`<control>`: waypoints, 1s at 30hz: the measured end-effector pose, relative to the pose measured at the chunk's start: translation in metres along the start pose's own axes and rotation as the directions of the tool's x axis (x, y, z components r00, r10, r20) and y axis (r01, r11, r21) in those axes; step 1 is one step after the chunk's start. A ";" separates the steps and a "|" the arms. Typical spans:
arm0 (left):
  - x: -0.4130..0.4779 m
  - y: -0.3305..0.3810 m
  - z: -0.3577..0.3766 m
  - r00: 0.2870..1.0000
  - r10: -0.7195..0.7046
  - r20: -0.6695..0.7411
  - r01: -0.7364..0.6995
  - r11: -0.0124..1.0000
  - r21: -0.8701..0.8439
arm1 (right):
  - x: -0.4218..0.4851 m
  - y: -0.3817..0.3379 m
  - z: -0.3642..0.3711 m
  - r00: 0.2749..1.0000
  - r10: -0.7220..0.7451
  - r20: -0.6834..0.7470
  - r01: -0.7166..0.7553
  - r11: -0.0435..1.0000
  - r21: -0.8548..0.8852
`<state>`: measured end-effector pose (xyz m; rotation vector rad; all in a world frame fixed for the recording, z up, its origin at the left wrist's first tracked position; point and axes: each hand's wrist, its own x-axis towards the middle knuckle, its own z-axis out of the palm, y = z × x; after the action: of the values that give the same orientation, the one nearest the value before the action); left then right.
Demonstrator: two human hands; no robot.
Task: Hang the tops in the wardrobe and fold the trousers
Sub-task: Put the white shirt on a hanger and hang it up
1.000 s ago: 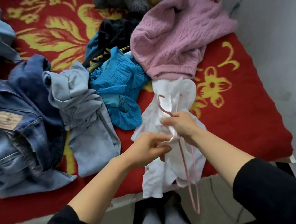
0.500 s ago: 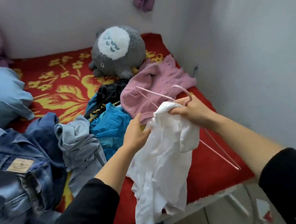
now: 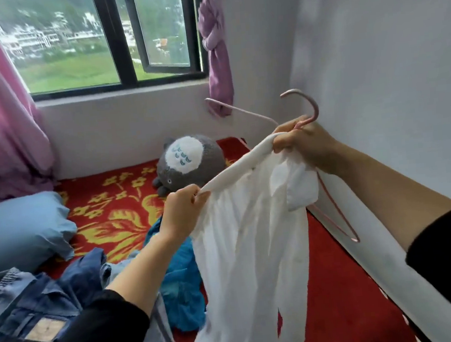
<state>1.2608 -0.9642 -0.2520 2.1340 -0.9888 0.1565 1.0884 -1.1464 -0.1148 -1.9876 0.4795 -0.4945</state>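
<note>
While the white top [image 3: 254,250] is held up above the bed [image 3: 341,297], its rolled upper edge is drawn taut between the two grips. The edge rises from the left grip [image 3: 184,210], near and low, to the right grip [image 3: 307,146], farther and higher. The left grip is closed in a pinch on the cloth alone. The right grip is curled round both the cloth and the neck of the pink hanger [image 3: 316,109]. One hanger arm is seen bare, running to the far left above the taut edge. The other slopes to the near right, partly hidden by a sleeve. The cloth is judged to need drawing over the bare arm by the left grip, which lies nearer its tip.
</note>
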 end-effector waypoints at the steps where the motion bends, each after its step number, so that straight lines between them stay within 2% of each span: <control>1: 0.006 0.001 -0.014 0.999 0.022 -0.047 -0.022 1.000 -0.007 | 0.002 -0.004 -0.003 1.000 -0.016 -0.011 0.016 1.000 -0.001; 3: 0.017 0.006 -0.041 0.995 -0.030 -0.100 0.013 0.985 -0.171 | 0.006 -0.010 -0.008 0.998 -0.053 -0.018 0.053 0.999 0.010; 6: 0.030 0.023 -0.084 0.985 -0.151 -0.086 0.088 0.859 -0.504 | 0.014 -0.015 -0.013 0.995 -0.095 -0.030 0.095 0.995 0.017; 8: 0.039 0.039 -0.113 0.983 -0.126 -0.131 0.041 0.856 -0.515 | 0.021 -0.019 -0.012 0.990 -0.118 -0.072 0.120 0.992 0.031; 10: 0.044 0.050 -0.139 0.983 -0.009 -0.183 -0.059 0.930 -0.362 | 0.028 -0.025 -0.011 0.981 -0.149 -0.124 0.157 0.986 0.056; 12: 0.046 0.051 -0.162 0.988 0.119 -0.094 -0.134 0.974 -0.182 | 0.036 -0.031 -0.011 0.970 -0.169 -0.174 0.184 0.980 0.074; 14: 0.050 0.039 -0.175 0.991 0.122 0.061 -0.128 0.985 0.113 | 0.043 -0.033 -0.011 0.963 -0.175 -0.204 0.191 0.980 0.063; 15: 0.051 0.029 -0.177 0.992 0.087 0.096 -0.112 0.951 0.288 | 0.046 -0.032 -0.010 0.963 -0.169 -0.211 0.183 0.982 0.051; 16: 0.052 0.021 -0.178 0.996 0.060 0.064 -0.081 0.915 0.395 | 0.050 -0.028 -0.008 0.963 -0.164 -0.216 0.175 0.984 0.032; 17: 0.051 0.012 -0.177 0.999 0.040 -0.021 -0.028 0.915 0.403 | 0.053 -0.024 -0.005 0.965 -0.149 -0.217 0.153 0.988 0.002; 18: 0.050 0.006 -0.174 0.992 -0.022 -0.122 0.052 0.966 0.253 | 0.056 -0.019 -0.002 0.969 -0.126 -0.211 0.122 0.992 -0.030; 19: 0.049 0.002 -0.171 0.973 -0.146 -0.181 0.139 0.989 -0.052 | 0.059 -0.015 0.002 0.973 -0.108 -0.203 0.098 0.994 -0.058; 20: 0.049 0.002 -0.168 0.945 -0.288 -0.154 0.216 0.905 -0.368 | 0.062 -0.010 0.005 0.977 -0.090 -0.195 0.076 0.994 -0.080; 21: 0.048 0.004 -0.165 0.913 -0.398 -0.091 0.280 0.774 -0.568 | 0.065 -0.005 0.007 0.979 -0.073 -0.188 0.057 0.994 -0.090; 22: 0.050 0.002 -0.162 0.886 -0.461 -0.061 0.321 0.702 -0.635 | 0.067 0.000 0.010 0.981 -0.060 -0.185 0.042 0.994 -0.099; 23: 0.053 0.000 -0.159 0.867 -0.493 -0.069 0.356 0.711 -0.607 | 0.070 0.005 0.012 0.982 -0.046 -0.181 0.027 0.994 -0.104; 25: 0.061 -0.006 -0.155 0.863 -0.482 -0.154 0.394 0.831 -0.393 | 0.073 0.016 0.017 0.991 -0.023 -0.135 0.008 0.994 -0.108; 26: 0.064 -0.006 -0.152 0.863 -0.473 -0.179 0.402 0.856 -0.325 | 0.074 0.022 0.020 0.997 -0.017 -0.082 0.007 0.993 -0.122; 28: 0.069 -0.005 -0.147 0.861 -0.501 -0.086 0.454 0.834 -0.312 | 0.070 0.028 0.029 0.999 0.013 0.042 -0.007 0.990 -0.137; 30: 0.071 -0.001 -0.139 0.830 -0.552 0.075 0.553 0.798 -0.239 | 0.063 0.032 0.039 0.997 0.040 0.071 -0.034 0.996 -0.085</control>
<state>1.3378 -0.9112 -0.1271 2.0883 -0.3213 -0.2503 1.1583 -1.1645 -0.1515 -2.0659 0.4982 -0.3828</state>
